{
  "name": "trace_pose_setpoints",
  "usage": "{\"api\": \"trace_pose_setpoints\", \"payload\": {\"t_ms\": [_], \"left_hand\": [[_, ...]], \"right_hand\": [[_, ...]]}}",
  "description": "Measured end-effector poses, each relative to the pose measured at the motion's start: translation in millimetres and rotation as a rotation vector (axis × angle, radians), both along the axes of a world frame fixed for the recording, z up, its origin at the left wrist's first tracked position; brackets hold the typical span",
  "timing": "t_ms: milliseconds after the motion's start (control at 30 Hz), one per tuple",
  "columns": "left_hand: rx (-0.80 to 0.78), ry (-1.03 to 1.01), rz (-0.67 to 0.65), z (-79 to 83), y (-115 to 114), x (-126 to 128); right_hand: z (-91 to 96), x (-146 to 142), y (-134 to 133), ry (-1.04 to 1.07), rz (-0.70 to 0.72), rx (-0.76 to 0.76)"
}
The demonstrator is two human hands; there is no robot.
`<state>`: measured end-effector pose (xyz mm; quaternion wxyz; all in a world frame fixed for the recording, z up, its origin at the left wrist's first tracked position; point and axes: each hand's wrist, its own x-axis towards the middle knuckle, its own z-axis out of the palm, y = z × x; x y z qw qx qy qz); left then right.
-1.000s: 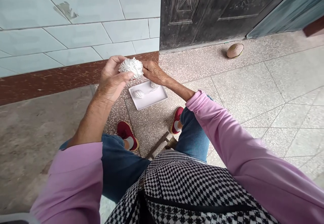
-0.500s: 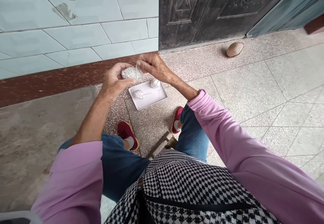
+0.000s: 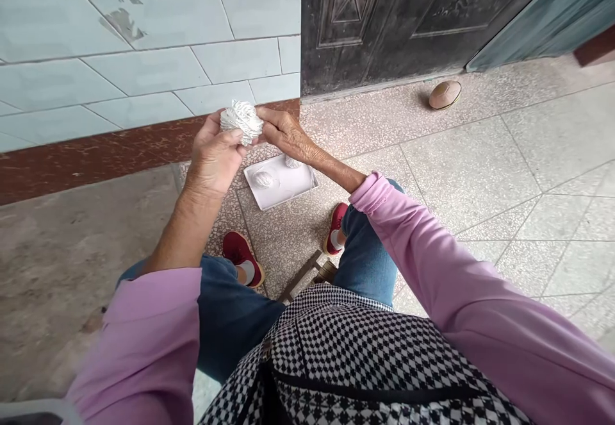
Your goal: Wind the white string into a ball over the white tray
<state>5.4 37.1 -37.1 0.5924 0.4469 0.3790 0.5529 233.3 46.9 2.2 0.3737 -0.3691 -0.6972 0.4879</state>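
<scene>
My left hand [image 3: 214,162] is wrapped round a ball of white string [image 3: 241,121], its thumb pressed on the near side. The ball looks loosely wound, with strands standing out in layers. My right hand [image 3: 287,135] has its fingers bent together against the ball's right edge; the fingertips are partly hidden behind it. Below both hands, a shallow white tray [image 3: 294,188] lies on the floor. In it sit a smaller white ball of string [image 3: 262,179] at the left and another small ball [image 3: 292,163] at the back, with thin strands between them.
A tiled wall [image 3: 158,21] and a dark panelled door [image 3: 379,21] rise ahead. On the floor near the door lies a pinkish, oval ball-like object [image 3: 444,95]. My red shoes [image 3: 236,249] flank the space before the tray, and a wooden stool part [image 3: 305,274] shows between my legs.
The string ball has risen slightly to the left and been turned, showing another face. My right hand has come down from a raised pinch to the ball's right side.
</scene>
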Motion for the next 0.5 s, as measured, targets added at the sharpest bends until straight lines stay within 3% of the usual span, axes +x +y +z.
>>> {"api": "trace_pose_setpoints", "payload": {"t_ms": [100,300,433,467,500], "left_hand": [[0.010,-0.039,0.062,-1.7,2.2,3.6],[0.028,-0.018,0.106,6.5,-10.0,21.6],[0.059,0.054,0.151,31.8,-21.7,12.0],[0.099,0.109,0.208,42.9,-25.7,2.8],[0.172,0.160,0.354,55.8,-30.9,-8.4]], "right_hand": [[-4.2,-6.9,-1.5,0.043,0.014,-0.094],[2.7,-28.2,-10.6,0.377,-0.090,-0.334],[20.3,-26.8,-20.8,0.366,-0.145,-0.451],[24.4,-22.9,-22.8,0.348,-0.149,-0.472],[27.2,-18.2,-24.1,0.332,-0.151,-0.488]]}}
